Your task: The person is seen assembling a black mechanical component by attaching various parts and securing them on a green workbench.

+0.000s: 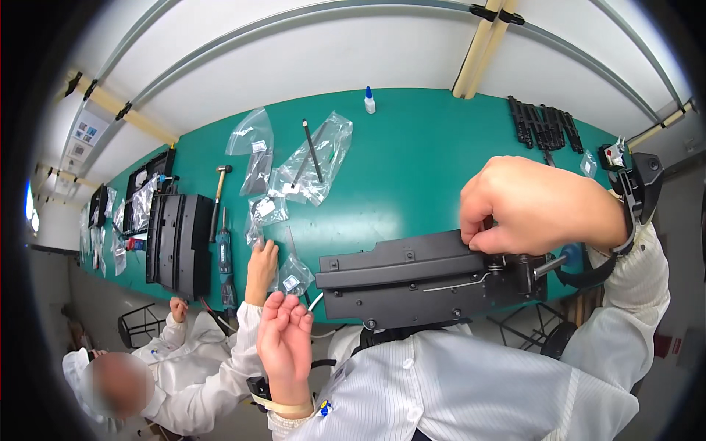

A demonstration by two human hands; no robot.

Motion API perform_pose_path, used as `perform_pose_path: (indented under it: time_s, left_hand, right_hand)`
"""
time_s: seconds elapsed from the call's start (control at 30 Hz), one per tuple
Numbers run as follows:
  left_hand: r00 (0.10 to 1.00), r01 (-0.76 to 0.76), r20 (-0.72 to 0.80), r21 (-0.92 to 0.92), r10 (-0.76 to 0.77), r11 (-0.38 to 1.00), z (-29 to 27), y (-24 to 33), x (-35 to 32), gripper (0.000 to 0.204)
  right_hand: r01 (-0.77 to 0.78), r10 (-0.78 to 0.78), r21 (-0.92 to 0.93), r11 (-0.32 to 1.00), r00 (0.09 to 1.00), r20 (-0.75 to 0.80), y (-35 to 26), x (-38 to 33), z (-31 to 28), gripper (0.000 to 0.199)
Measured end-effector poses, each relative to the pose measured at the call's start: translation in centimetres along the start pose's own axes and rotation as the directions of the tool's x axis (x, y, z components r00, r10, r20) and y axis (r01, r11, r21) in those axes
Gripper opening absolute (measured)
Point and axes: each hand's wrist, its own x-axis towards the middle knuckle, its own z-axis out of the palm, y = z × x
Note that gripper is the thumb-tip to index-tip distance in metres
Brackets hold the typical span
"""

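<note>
A long black metal housing (397,283) lies tilted across the near edge of the green table, in front of my body. It carries a thin bent metal rod (457,285) and a black cylinder (525,275) at its right end. My right hand (540,202) is over its upper right edge, thumb and fingers pinched together; what they grip is hidden. My left hand (285,345) is held palm up off the housing's left end, fingers loosely curled and nothing visible in them. A small white stick (316,300) shows beside its fingertips.
On the left a co-worker's hand (261,273) reaches among clear plastic bags (268,209). A hammer (220,192), a teal power screwdriver (225,257) and a second black housing (178,246) lie there. Farther back are a glue bottle (370,103) and several black parts (543,125).
</note>
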Motion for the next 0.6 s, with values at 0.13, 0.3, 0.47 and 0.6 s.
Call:
perform_pose_path:
  time_s: [0.13,0.3,0.47,0.6]
  left_hand:
    - [1.000,-0.013,0.010,-0.015,0.014,1.000,1.1,0.4,-0.5,0.035]
    - [0.995,0.003,0.102,-0.084,0.006,0.996,5.2,2.5,-2.7,0.034]
    - [0.844,0.260,0.513,-0.132,-0.159,0.957,9.9,3.1,-1.8,0.067]
    - [0.769,0.401,0.559,-0.042,-0.311,0.915,14.4,3.6,-1.8,0.075]
  right_hand:
    - [0.107,-0.093,0.142,0.984,0.991,-0.098,1.7,0.2,0.4,0.007]
    - [0.313,-0.262,0.137,0.940,0.918,-0.298,2.5,0.7,-0.3,0.009]
    - [0.514,-0.428,0.033,0.857,0.746,-0.510,-2.0,-0.4,-0.6,0.018]
    - [0.550,-0.641,-0.332,0.766,0.621,-0.451,-7.1,-0.9,0.5,0.026]
